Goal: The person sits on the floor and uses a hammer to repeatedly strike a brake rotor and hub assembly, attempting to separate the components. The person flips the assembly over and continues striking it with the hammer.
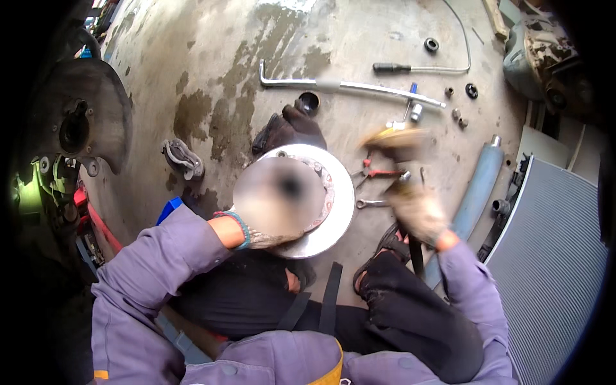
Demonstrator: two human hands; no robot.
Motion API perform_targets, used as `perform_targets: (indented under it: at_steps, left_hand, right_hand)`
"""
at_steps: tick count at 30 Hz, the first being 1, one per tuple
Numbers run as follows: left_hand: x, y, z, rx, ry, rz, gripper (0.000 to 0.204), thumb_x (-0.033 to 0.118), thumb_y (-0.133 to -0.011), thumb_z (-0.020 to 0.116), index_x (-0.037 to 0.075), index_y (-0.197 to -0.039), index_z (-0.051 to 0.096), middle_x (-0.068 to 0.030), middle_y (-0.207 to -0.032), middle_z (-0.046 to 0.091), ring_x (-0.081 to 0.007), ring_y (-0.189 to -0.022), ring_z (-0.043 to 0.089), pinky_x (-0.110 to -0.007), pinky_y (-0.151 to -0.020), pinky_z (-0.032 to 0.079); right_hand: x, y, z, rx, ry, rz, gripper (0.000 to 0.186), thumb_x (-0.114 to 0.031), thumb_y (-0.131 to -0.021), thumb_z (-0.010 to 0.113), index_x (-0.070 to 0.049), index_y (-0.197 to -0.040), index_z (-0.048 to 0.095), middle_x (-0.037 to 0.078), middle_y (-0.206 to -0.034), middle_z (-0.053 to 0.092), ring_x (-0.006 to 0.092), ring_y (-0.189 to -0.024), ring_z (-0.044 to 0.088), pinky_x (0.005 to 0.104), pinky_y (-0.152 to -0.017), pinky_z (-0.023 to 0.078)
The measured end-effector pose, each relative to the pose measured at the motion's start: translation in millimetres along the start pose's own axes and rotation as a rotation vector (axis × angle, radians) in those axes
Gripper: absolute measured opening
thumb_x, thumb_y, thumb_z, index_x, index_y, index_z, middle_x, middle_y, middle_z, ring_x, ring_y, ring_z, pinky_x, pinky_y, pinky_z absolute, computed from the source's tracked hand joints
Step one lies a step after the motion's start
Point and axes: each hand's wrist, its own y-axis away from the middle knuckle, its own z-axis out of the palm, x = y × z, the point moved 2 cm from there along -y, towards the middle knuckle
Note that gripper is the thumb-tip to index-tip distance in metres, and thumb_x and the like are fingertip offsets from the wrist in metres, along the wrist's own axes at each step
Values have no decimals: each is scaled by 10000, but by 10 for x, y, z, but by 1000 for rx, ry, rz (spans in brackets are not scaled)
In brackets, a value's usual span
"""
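Note:
A shiny brake disc [342, 199] lies between my feet, with a dark, rusty metal part [298, 131] showing beyond its far edge. My left hand [273, 234], in a pale knitted glove with a teal cuff, rests at the disc's near-left side. A blurred patch over the disc's middle hides its fingers. To the right of the disc, my gloved right hand [418, 213] is closed around the handle of a hammer [394, 142]. Its yellowish-brown head is smeared by motion. Red-handled pliers [383, 172] and a wrench [372, 203] lie on the floor between disc and right hand.
A long bent wrench bar [359, 85] lies beyond the disc, with a cable tool [393, 67] and sockets nearby. At right are a grey-blue cylinder [478, 183] and a finned radiator [552, 256]. A brake caliper part [183, 159] and a large dust shield [96, 115] are left.

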Motion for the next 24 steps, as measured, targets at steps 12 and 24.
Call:
perform_targets:
  at_steps: [12,24]
  left_hand:
    - [210,43,-388,-437,-107,-442,357,428,-849,668,166,-1042,815,-164,-975,768,-339,-969,746,-457,-885,580]
    - [-670,-351,74,-72,-293,-288,391,411,-914,590,106,-1031,806,-138,-1027,781,-324,-978,761,-471,-859,600]
  right_hand:
    - [-79,-340,-461,-163,-462,394,334,-317,-892,735,9,-936,671,39,-649,599,119,-578,558,326,-567,475]
    - [-2,-498,194,-309,-387,312,426,-397,-927,681,27,-965,667,121,-654,636,211,-542,674,389,-535,552]
